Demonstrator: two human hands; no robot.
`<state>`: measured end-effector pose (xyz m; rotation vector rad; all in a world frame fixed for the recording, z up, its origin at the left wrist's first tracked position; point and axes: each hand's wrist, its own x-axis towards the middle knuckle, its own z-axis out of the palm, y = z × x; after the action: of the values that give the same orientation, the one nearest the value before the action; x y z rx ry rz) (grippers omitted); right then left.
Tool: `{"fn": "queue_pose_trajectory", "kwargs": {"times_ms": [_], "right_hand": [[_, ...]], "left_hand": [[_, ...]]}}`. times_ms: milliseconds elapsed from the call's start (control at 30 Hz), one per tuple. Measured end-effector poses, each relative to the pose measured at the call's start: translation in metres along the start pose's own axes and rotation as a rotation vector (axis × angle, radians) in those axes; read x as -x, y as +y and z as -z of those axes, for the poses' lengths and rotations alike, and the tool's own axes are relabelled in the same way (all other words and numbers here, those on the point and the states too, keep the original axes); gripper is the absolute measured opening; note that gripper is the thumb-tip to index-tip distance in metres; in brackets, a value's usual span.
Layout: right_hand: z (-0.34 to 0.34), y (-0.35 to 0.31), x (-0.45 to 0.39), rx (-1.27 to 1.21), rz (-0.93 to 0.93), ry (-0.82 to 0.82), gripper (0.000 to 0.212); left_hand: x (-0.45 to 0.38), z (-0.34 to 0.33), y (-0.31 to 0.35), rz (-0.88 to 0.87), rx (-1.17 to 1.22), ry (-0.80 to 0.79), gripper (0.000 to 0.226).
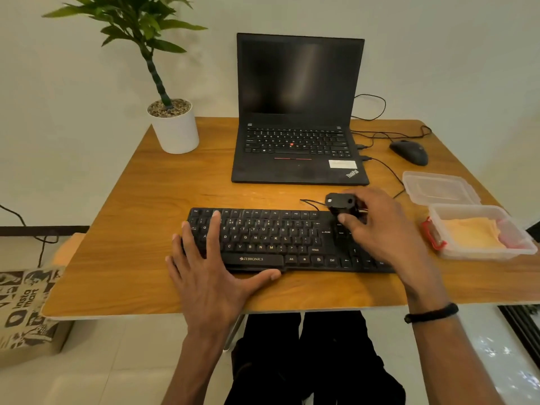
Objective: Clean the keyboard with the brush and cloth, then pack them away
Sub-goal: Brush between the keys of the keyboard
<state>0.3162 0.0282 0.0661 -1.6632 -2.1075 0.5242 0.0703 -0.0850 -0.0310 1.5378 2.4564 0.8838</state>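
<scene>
Brushing goes best with left hand [210, 276] flat, fingers straight, pinning keyboard [280, 241] at table's [131, 217] front, while right hand [377, 229] grips brush [340, 201] over its right end, sweeping row by row.

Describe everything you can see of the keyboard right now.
The keyboard is a black, full-size plastic board with pale key legends and "ZEBRONICS" printed on its front edge. It lies flat near the front of the wooden table, in front of the laptop. A thin black cable leaves its back edge. The left hand rests flat, fingers spread, on its left end. The right hand holds a small black brush over its right part and hides those keys.
</scene>
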Motion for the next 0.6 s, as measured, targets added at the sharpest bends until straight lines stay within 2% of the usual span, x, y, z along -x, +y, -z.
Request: {"fn": "queue_pose_trajectory", "kwargs": {"times_ms": [233,467,600], "right_hand": [[-0.022,-0.044,-0.033,-0.114,0.117,-0.194,0.035],[-0.053,-0.085,-0.060,-0.148,0.186,-0.278,0.033],[-0.077,-0.110,-0.068,-0.166,0.227,-0.270,0.035]], "left_hand": [[-0.001,0.003,-0.001,0.048,0.107,0.030,0.153],[-0.003,0.005,-0.003,0.070,0.165,0.025,0.153],[-0.004,0.007,-0.003,0.074,0.203,0.043,0.151]]}}
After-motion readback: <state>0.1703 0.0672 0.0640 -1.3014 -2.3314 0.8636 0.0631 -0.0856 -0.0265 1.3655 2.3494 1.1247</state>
